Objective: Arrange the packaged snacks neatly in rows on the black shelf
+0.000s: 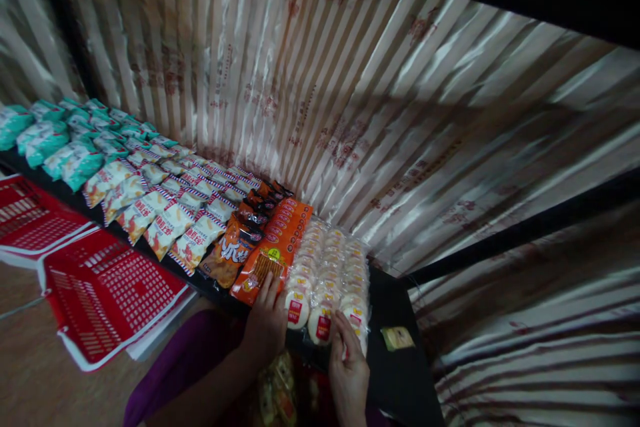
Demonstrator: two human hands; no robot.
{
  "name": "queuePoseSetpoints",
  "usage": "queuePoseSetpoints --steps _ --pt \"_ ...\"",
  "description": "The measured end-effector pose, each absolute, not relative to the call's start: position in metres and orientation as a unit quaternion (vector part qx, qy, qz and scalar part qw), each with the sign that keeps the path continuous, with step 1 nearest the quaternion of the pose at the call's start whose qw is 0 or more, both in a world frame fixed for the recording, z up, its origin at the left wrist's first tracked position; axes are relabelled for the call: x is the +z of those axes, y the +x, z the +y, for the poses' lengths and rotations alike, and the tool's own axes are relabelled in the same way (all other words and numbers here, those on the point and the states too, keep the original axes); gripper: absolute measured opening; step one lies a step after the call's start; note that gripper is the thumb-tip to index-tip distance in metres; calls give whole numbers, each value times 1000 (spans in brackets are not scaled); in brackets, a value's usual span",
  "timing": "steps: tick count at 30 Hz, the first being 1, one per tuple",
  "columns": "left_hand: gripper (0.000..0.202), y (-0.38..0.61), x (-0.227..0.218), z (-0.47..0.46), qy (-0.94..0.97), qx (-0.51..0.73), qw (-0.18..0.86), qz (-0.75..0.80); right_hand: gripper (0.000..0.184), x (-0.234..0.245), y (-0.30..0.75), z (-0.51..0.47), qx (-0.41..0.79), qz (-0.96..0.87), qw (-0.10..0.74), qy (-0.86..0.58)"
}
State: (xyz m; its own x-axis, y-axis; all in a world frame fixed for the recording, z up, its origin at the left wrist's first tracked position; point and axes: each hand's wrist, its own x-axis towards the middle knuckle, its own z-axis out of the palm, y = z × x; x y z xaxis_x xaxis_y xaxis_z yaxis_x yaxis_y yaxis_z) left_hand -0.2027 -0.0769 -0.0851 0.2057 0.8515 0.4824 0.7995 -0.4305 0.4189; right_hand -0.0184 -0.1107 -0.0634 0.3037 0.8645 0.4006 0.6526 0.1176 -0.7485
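My left hand point(265, 323) rests at the front of a black shelf point(400, 367), fingers curled against the front packet of an orange snack row point(273, 260). My right hand point(347, 367) touches the front of the rows of clear-wrapped round pale cakes with red labels point(327, 280), fingers bent on a front packet point(320, 327). Below my hands, more packets point(275, 390) lie dimly lit near my lap.
Rows of snack packets run left along the shelf: dark orange point(235, 247), red-and-white striped point(165, 213), teal point(60, 147). Two red plastic baskets point(107, 293) stand on the floor at left. A small yellow tag point(397, 338) lies on the shelf. Striped shiny fabric point(350, 113) hangs behind.
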Motion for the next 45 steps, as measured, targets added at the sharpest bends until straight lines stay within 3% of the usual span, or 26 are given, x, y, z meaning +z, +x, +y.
queuePoseSetpoints --steps 7,20,29,37,45 --pt "46 -201 -92 -102 807 326 84 485 47 -74 -13 -117 21 -587 446 -676" --pt "53 -199 -113 -124 838 287 23 463 72 -93 12 -143 41 -468 470 -747" --pt "51 -183 -106 -132 854 259 53 448 67 -105 22 -148 88 -439 487 -750" --pt "47 -167 -76 -140 876 188 86 435 80 -105 21 -147 165 -421 460 -764" --pt "50 -146 -91 -149 884 229 50 404 75 -112 41 -146 137 -405 486 -762"
